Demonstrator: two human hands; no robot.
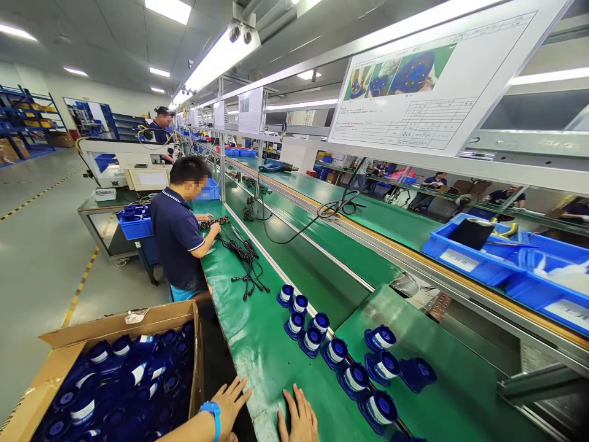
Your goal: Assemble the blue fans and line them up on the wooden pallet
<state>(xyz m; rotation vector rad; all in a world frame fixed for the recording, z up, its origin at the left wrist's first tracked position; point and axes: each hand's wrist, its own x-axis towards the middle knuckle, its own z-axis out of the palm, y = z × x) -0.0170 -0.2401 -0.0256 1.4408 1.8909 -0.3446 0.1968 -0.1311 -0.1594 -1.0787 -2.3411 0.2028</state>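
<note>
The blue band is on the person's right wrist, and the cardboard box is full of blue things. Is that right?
Not quite: the head view shows the blue band on the left hand's wrist. The cardboard box is full of blue things.

Bare hands (pixel 264 411) by green bench (pixel 264 350), blue parts (pixel 356 376), cardboard box (pixel 200 362)

Nothing legible on the hanging sheet (pixel 372 120), bin labels (pixel 460 260) or white part labels (pixel 382 407) (print too small or blurred).
</note>
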